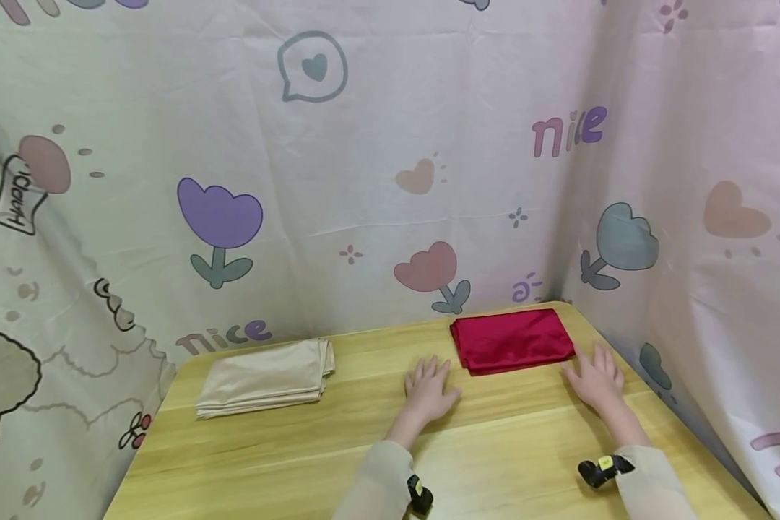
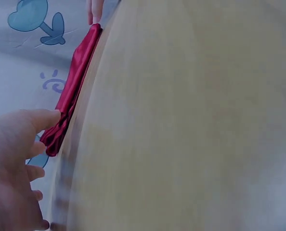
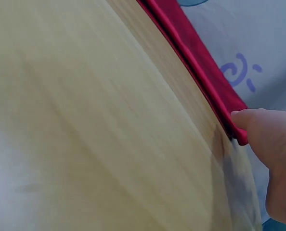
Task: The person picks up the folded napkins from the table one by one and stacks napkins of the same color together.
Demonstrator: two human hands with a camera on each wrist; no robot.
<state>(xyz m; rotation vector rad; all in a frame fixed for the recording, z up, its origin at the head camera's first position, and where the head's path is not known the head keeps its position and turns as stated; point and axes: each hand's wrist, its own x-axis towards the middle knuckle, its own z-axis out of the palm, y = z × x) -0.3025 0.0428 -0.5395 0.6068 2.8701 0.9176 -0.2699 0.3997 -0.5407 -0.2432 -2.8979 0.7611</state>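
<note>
A folded red satin cloth (image 1: pixel 513 341) lies at the back right of the wooden table. To its left, a little nearer the front, my left hand (image 1: pixel 427 390) has its fingers spread, apart from the cloth in the head view. My right hand (image 1: pixel 596 377) is at the cloth's right front corner, fingers extended. In the right wrist view the thumb (image 3: pixel 258 126) overlaps the end of the red cloth (image 3: pixel 201 67); whether it presses there I cannot tell. The left wrist view shows the layered folds of the cloth (image 2: pixel 75 82) beyond my left thumb (image 2: pixel 44 118).
A folded cream cloth (image 1: pixel 265 378) lies at the back left of the wooden table (image 1: pixel 286 462). Printed curtains (image 1: pixel 364 144) hang close behind the table and along its sides. Each sleeve carries a small black wrist camera (image 1: pixel 419 497).
</note>
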